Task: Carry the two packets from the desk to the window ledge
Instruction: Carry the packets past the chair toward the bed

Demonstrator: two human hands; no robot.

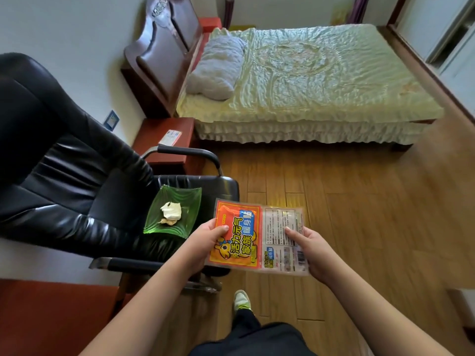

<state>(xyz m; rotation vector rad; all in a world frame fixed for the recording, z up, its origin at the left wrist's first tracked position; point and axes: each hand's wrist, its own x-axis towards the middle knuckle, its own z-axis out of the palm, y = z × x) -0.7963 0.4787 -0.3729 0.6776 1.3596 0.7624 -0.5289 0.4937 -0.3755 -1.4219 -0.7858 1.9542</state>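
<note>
Packets in transit: orange packet [235,240] pinched in left hand [205,242], printed-back packet [282,242] in right hand [312,253], just right of office chair [64,176]. Carry step; next, locate window ledge, not visible.

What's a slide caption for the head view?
Left hand holds orange packet, right hand holds white packet, beside office chair.

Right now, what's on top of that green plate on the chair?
On the green plate sits a crumpled white lump, maybe tissue, with a small tan scrap beside it. The plate rests on the black chair seat. Anything beneath the lump is hidden.
</note>
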